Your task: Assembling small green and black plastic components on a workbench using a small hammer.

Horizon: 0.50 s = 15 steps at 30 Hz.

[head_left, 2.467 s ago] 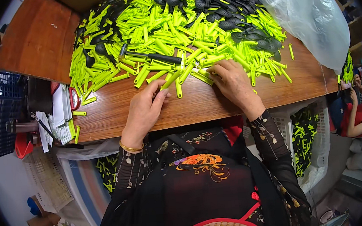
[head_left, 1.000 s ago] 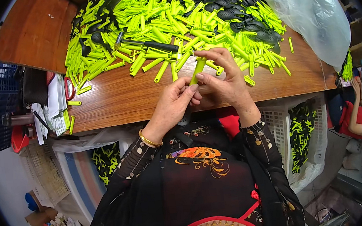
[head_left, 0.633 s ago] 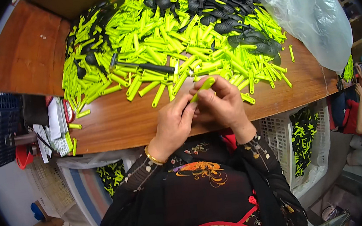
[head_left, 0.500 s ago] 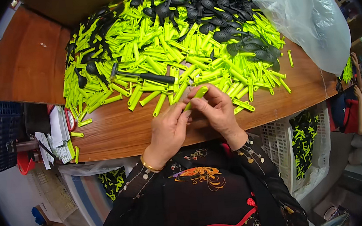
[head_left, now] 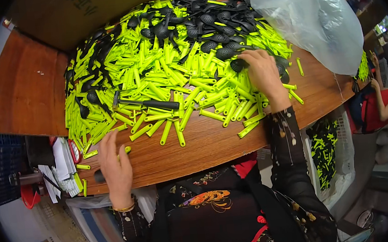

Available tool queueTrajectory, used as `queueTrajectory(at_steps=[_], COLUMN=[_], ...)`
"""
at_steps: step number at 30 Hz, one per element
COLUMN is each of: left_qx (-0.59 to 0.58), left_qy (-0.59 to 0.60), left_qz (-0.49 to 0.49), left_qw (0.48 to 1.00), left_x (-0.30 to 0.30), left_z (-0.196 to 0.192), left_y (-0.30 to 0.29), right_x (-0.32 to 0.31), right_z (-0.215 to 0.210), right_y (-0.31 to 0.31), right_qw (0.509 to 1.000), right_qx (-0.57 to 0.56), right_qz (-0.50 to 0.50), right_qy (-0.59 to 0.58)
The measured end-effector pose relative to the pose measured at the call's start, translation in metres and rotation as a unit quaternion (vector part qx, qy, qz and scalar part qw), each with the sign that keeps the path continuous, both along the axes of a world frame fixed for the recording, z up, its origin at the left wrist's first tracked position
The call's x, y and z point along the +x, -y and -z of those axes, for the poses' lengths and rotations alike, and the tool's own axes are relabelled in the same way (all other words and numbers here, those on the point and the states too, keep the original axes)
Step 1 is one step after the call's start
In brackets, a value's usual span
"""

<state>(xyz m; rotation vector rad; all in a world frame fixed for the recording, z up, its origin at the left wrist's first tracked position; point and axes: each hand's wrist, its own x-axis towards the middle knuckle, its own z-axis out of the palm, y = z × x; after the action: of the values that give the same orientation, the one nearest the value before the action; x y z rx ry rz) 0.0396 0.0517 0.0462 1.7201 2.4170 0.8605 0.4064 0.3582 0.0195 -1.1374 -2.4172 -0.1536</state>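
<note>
My left hand (head_left: 117,168) is low over the table's front left edge, back of the hand up. A small perforated spoon passes under its palm: the black end (head_left: 99,177) sticks out on one side, the lime-green handle tip (head_left: 128,149) between thumb and forefinger. My right hand (head_left: 264,74) reaches into the right of the heap, fingers bent over a black perforated spoon piece (head_left: 238,65); its fingertips are partly hidden. Around it lie lime-green handles (head_left: 160,63) and more black spoon pieces (head_left: 223,39).
A hammer (head_left: 148,103) with a black grip lies on the handles. At the back right is a translucent plastic bag (head_left: 307,16); a cardboard box (head_left: 99,9) stands behind. Lined baskets (head_left: 342,153) of green-and-black pieces stand below the edge. Another person (head_left: 382,107) is at far right.
My hands were together at the table's front middle around a green handle. They have parted: the left moved left and nearer, the right out to the black pieces. The view shifted slightly.
</note>
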Motion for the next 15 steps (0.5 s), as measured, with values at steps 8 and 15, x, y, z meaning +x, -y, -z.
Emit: queueTrajectory(at_steps=[8, 15], left_qx=[0.004, -0.118], left_qy=[0.318, 0.788], left_qz=[0.226, 0.176], left_qw=[0.921, 0.579], left_x=[0.116, 0.149], left_z=[-0.006, 0.037], left_y=[-0.061, -0.103], right_x=[0.000, -0.029], right_z=[0.013, -0.011], right_y=[0.012, 0.066], right_qw=[0.991, 0.917], right_qx=[0.041, -0.106], right_qz=[-0.039, -0.225], right_qy=[-0.120, -0.311])
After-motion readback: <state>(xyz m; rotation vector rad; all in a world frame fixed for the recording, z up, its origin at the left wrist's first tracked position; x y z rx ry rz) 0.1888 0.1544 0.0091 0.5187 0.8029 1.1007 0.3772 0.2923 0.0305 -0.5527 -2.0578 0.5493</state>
